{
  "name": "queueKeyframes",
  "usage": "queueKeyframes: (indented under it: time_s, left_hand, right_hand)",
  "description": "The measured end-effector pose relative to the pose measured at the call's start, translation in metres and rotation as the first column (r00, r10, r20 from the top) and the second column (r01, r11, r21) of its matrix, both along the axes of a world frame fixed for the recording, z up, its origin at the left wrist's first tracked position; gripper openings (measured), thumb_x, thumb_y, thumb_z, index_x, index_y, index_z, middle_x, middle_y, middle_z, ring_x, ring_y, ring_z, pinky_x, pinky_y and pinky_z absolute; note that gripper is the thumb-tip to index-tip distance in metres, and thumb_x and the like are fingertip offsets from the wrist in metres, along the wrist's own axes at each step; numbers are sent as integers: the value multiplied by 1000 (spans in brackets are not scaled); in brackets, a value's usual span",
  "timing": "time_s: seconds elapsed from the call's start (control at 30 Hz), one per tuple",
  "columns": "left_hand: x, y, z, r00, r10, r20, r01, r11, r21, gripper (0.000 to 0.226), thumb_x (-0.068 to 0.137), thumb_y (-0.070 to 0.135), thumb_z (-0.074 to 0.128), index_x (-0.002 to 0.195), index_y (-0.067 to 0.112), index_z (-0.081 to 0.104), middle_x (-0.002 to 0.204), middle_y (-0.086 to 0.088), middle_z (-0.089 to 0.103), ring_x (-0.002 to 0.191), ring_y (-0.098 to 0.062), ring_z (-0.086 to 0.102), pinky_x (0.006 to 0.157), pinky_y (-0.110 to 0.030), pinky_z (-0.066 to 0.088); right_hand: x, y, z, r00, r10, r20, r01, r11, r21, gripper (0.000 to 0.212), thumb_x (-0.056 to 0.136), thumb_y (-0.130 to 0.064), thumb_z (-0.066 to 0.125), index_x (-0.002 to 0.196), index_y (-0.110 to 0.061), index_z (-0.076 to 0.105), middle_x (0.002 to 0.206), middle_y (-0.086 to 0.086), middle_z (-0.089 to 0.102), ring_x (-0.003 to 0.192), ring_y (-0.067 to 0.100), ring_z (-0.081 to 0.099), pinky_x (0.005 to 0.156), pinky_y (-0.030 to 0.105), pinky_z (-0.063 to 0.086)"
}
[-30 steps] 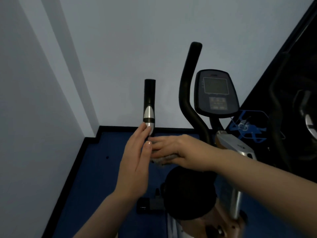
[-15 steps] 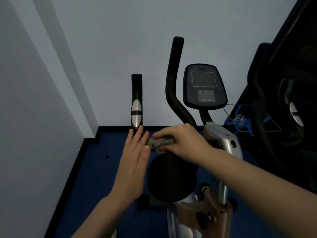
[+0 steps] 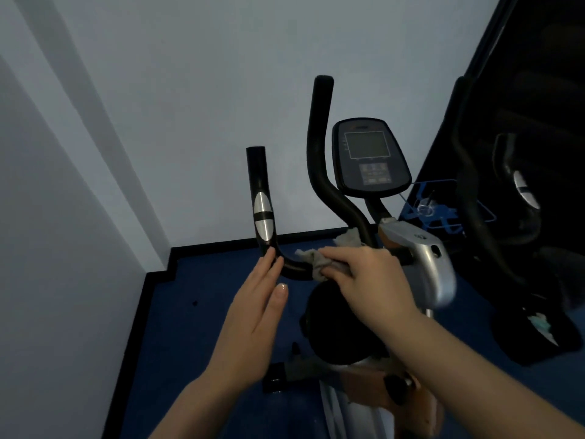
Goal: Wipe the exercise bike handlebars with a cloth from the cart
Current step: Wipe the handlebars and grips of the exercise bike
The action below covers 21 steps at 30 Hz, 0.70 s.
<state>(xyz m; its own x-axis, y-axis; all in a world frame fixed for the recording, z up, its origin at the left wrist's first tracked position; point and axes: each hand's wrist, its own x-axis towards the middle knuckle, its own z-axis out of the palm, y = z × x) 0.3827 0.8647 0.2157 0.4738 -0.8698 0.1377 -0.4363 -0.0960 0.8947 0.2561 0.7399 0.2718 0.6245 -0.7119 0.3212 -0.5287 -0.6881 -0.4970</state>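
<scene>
The exercise bike's black left handlebar (image 3: pixel 260 185) rises with a silver sensor patch on it, then bends right into a low bar. My right hand (image 3: pixel 370 277) grips a grey cloth (image 3: pixel 319 263) wrapped over that low bar near the stem. My left hand (image 3: pixel 253 312) is flat with straight fingers, its fingertips touching the bend of the handlebar. A second, taller black handlebar (image 3: pixel 321 147) curves up behind, with a bit of cloth showing at its base. The console (image 3: pixel 368 160) stands to the right of it.
White walls close in on the left and behind, meeting a blue floor (image 3: pixel 196 327) with a black skirting. The bike's silver stem cover (image 3: pixel 427 264) and black flywheel housing (image 3: pixel 335 331) sit below my hands. A dark mirror-like panel (image 3: pixel 522 153) stands at the right.
My right hand has slid the cloth to the right along the low bar, baring more of the bend. My left hand keeps its fingertips at the bend. The view has shifted slightly.
</scene>
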Motion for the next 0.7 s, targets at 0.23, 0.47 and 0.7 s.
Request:
queueKeyframes:
  time_s: [0.23,0.47,0.7]
  left_hand:
    - [38,26,7,994,-103,-23,103,995,-6,43,87,60,36,128,50,46,138,46,29,129,21,24,102,-15,24]
    - [73,76,-6,968,-250,-14,251,968,30,39,84,58,43,118,46,58,133,37,44,124,17,35,101,-20,33]
    - [57,115,-20,881,-472,-47,474,874,106,21,91,38,50,107,47,61,121,40,49,115,20,41,81,-7,38]
  right_hand:
    - [7,37,12,998,-61,3,61,979,-196,18,77,-9,75,93,-17,76,85,2,77,78,22,72,61,41,59]
    - [12,132,7,940,-326,100,338,928,-156,25,76,-15,75,100,-23,73,88,-9,75,78,6,63,60,15,46]
    - [-22,229,-34,777,-628,35,607,764,219,13,89,-32,61,99,-24,62,80,-14,60,68,-1,54,57,7,40]
